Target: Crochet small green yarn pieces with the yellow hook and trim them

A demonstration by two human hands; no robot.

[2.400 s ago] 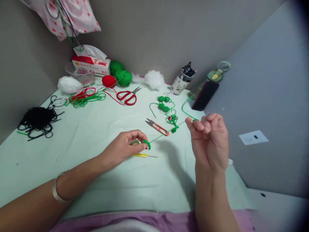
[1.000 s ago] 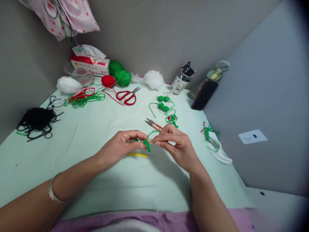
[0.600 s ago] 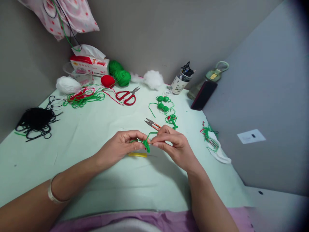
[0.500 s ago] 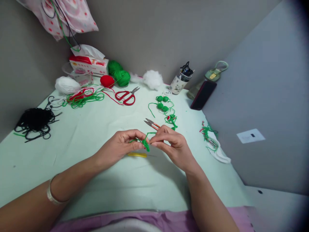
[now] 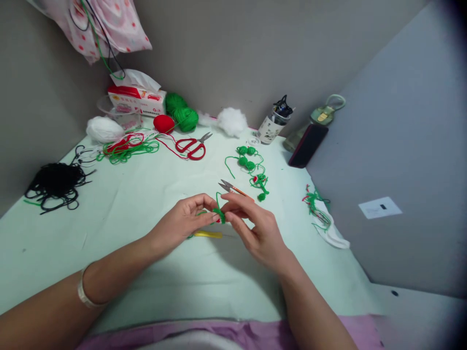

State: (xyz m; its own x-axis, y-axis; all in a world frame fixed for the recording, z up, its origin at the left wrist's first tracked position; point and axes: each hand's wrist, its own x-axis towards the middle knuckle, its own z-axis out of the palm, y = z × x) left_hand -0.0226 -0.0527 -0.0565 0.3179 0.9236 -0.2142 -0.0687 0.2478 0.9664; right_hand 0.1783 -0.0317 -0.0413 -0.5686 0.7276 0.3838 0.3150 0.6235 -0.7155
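Observation:
My left hand (image 5: pixel 186 215) pinches a small green crochet piece (image 5: pixel 220 214) with a bit of red and white at its lower edge. From the right, my right hand (image 5: pixel 251 226) meets the same piece, thumb and fingertips closed at its edge. Whether a needle sits between these fingers is hidden. A green yarn tail (image 5: pixel 218 198) loops up from the piece. Just below, a yellow-handled crochet hook (image 5: pixel 207 234) lies on the table. Behind my right fingers are orange thread snips (image 5: pixel 235 188), partly covered.
Green crocheted balls (image 5: pixel 246 162) with tails lie beyond the snips. Red-handled scissors (image 5: pixel 191 147), green yarn (image 5: pixel 184 115), white stuffing (image 5: pixel 232 121) and a tissue pack (image 5: pixel 140 101) are at the back. Black yarn (image 5: pixel 56 180) lies left; a phone (image 5: pixel 308 146) and yarn scraps (image 5: pixel 317 204) right.
My right hand has come down from pulling the green yarn out to the right and joined the piece. A thin needle showed in its fingers earlier; now they press against the piece.

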